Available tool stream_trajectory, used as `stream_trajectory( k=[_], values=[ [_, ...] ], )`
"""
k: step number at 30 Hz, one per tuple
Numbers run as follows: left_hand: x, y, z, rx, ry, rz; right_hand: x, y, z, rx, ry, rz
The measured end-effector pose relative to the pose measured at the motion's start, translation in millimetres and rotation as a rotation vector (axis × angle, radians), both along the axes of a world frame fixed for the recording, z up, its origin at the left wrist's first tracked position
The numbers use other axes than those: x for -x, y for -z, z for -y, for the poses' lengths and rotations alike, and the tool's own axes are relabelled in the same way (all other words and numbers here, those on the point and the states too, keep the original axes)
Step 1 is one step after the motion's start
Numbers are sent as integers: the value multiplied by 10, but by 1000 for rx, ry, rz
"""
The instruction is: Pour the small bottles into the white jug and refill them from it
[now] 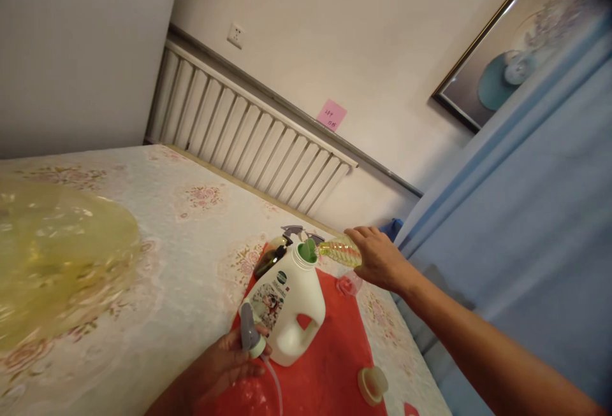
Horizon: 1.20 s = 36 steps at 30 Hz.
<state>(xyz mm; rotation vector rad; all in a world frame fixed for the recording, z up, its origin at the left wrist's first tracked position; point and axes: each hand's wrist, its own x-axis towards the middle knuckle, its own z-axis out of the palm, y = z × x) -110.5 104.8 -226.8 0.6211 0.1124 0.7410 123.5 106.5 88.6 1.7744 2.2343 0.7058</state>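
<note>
My left hand (228,360) pinches a grey spray head (248,330) with a pale collar and a thin clear tube hanging from it. In my right hand (377,255) is a clear ribbed bottle (345,251) with yellowish contents, tipped on its side. Its neck points left at the mouth of a white laundry detergent jug (301,292); whether they touch I cannot tell. A green piece (307,250) shows in that mouth. The jug stands on a red sheet (335,352), with a dark pump bottle (271,262) behind it.
A pale round cap (372,385) lies on the sheet's right side, and a pink translucent item (349,283) is below the right hand. At left, a large yellow translucent item (62,257) sits on the floral tablecloth (182,263). A blue curtain (516,231) hangs at right.
</note>
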Motion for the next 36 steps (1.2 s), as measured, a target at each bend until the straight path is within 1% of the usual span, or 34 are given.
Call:
stream_trajectory(
  k=[7, 18, 26, 32, 36],
  values=[
    [3, -19, 3, -23, -8, -2, 42, -25, -3, 6, 16, 32],
    [16, -61, 9, -17, -4, -18, 117, -61, -5, -8, -18, 80],
    [25, -62, 18, -27, -9, -21, 195, -99, -10, 11, 8, 109],
    [18, -24, 12, -33, 6, 11, 227, -108, -10, -1, -44, 150],
    [16, -55, 10, -36, -1, 20, 250, -110, -16, -8, -71, 172]
  ],
)
